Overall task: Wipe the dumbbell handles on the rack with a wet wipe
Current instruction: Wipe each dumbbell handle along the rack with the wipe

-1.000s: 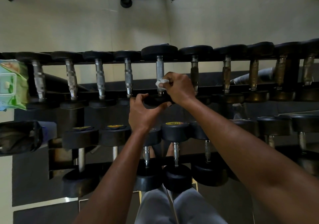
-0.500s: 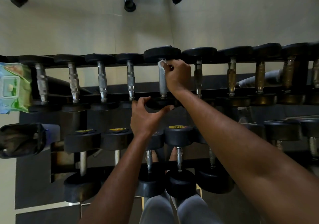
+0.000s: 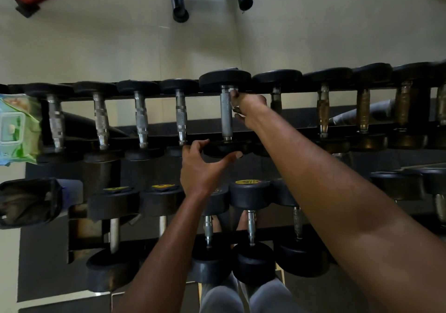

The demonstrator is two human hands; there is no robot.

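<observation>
Right hand [image 3: 251, 110] pinches wet wipe [image 3: 233, 93] against dumbbell handle [image 3: 226, 114] top; left hand [image 3: 202, 167] spread wide, cupping near head [image 3: 225, 148].

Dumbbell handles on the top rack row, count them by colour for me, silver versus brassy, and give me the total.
Silver handles: 5, the last with the right hand holding a wet wipe against it
Brassy handles: 4, the last cut by the frame edge
Shadowed handle behind that hand, colour unclear: 1
Total: 10
</observation>
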